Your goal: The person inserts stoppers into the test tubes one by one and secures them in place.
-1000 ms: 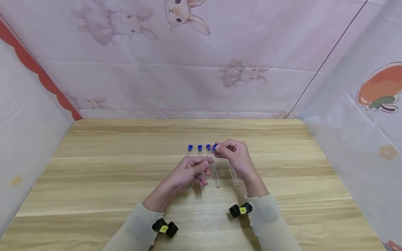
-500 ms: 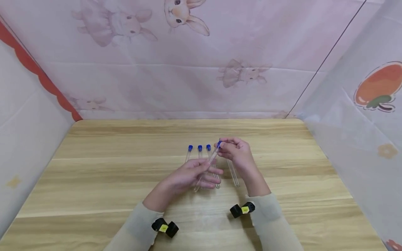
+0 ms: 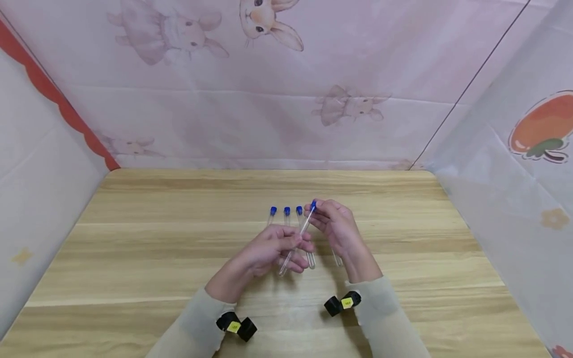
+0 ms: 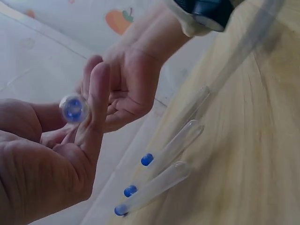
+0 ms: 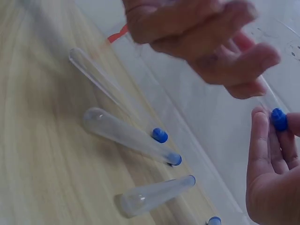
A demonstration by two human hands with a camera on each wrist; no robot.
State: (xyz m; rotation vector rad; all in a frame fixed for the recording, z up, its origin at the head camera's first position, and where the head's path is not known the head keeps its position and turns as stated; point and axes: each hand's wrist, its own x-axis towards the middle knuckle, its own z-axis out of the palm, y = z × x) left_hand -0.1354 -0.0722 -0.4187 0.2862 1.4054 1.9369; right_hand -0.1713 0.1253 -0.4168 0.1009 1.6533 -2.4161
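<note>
A clear test tube with a blue stopper is held tilted above the table between both hands. My left hand pinches the tube partway down its body. At the upper end my right hand pinches the stopper between thumb and fingers. In the left wrist view the held tube appears end-on, rounded bottom towards the camera, with blue visible through it. The right wrist view shows the blue stopper in place at the tube's end. Part of the tube is hidden by the left fingers.
Several stoppered test tubes lie in a row on the wooden table, including one by the left hand and another partly under the right hand. A pink rabbit-print curtain stands behind the table.
The held tube has moved slightly up and right. My left fingers spread out, exposing its rounded lower end, and have since drawn in a little. The tubes on the table stay put.
</note>
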